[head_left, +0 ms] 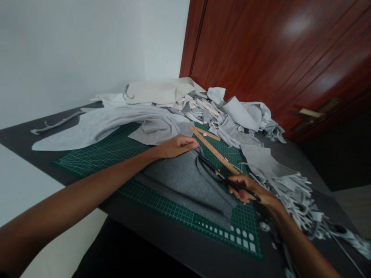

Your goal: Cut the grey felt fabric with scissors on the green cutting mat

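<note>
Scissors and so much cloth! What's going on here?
A person holds black scissors in their right hand, with the blades over a piece of grey cloth. Their left hand rests on that cloth, which lies on a green cutting mat. A wooden ruler lies on the mat beside the scissors. Behind it is a heap of pale cloth scraps, and cut strips of cloth lie to the right.
</note>
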The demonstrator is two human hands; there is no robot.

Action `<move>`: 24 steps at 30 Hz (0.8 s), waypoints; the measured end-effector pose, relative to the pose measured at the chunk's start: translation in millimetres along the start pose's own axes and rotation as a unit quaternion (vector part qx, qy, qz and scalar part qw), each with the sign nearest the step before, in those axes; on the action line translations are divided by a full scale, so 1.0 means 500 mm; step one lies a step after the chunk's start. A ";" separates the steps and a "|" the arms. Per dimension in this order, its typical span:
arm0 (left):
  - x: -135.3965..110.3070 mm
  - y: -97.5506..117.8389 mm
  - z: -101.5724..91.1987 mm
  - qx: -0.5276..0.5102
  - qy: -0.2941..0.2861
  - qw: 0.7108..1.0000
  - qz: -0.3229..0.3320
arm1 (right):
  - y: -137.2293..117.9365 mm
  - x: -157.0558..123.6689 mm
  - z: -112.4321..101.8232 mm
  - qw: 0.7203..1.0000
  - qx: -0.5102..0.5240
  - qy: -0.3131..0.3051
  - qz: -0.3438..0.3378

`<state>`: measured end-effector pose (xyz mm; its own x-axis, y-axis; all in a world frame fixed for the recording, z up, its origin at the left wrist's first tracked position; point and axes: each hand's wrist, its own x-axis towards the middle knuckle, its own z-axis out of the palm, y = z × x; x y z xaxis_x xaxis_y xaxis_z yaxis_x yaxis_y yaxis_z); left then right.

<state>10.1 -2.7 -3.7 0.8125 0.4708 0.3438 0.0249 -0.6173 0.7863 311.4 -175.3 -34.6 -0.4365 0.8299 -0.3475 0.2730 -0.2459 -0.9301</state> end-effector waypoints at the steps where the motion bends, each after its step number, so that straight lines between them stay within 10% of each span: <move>1: 0.000 0.000 0.000 0.001 0.002 1.000 0.002 | -0.002 0.000 0.001 1.000 0.001 0.000 0.000; 24: 0.003 -0.033 0.009 0.031 0.043 0.998 0.033 | -0.016 -0.002 0.013 1.000 -0.014 0.002 -0.025</move>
<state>13.5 5.3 -18.3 0.7602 0.4792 0.4388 0.0118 -0.6854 0.7280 304.1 -177.4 -27.5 -0.4476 0.8426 -0.2993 0.2749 -0.1889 -0.9427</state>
